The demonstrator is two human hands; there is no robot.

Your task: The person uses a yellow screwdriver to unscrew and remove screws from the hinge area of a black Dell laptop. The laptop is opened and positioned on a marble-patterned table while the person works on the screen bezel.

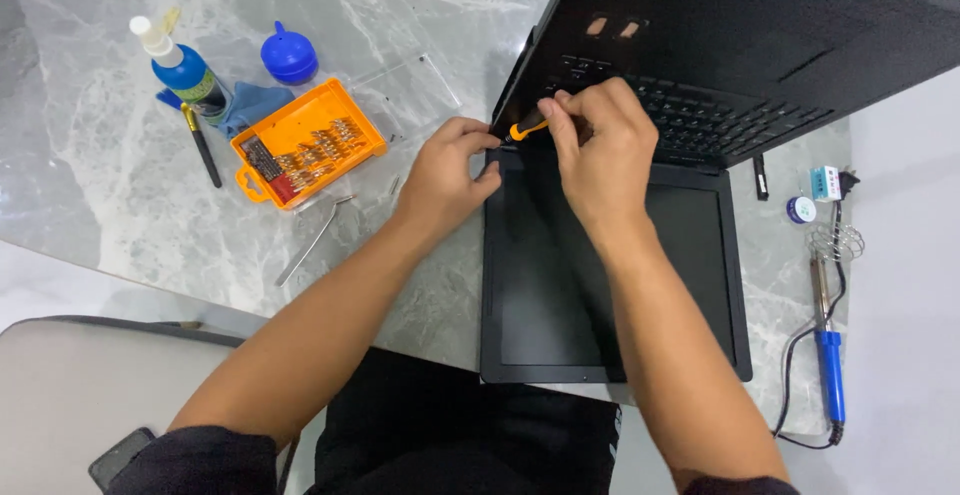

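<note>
Left of the laptop [620, 255], an orange bit tray [308, 143]; right fingers [560, 115] pinch a screwdriver [527, 129].

Screwdriver [527, 130] tip probably hidden by hand [600, 150].

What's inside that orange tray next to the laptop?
The orange tray holds rows of small metal screwdriver bits, plus a dark block and a red piece at its near end. Nothing covers it, but the bits are too small to tell apart.
</note>
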